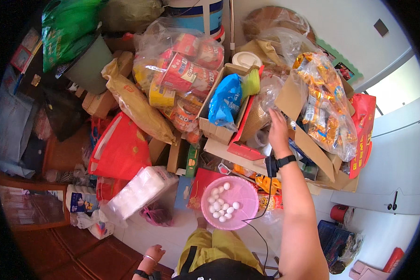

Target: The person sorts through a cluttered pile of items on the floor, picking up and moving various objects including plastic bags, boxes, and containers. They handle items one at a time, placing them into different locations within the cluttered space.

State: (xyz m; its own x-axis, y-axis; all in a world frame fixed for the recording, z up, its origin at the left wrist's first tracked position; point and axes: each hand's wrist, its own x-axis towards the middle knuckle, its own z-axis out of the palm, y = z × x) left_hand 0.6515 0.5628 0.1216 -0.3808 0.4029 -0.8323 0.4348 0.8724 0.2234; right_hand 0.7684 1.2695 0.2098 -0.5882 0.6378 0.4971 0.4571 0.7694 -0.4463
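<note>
My right hand (278, 130) reaches into the pile ahead, its fingers at a clear plastic bag beside a stack of brown paper cups (254, 120) in a red-edged box. Whether the fingers grip anything there is not plain. At the lower left hangs my left hand (154, 252), fingers loosely curled, with nothing visible in it. Below the pile is a pink plastic basket (246, 196) holding several white eggs (217, 205). Left of the cups, a cardboard box (215, 132) contains a blue plastic bag (226, 99) and a green item.
Bagged instant noodle cups (182, 71) lie beyond, and bagged orange-wrapped snacks (318, 105) rest on an open carton to the right. A red bag (124, 150) and a tissue pack (141, 192) are at the left. A black cable (266, 206) hangs from my right wrist.
</note>
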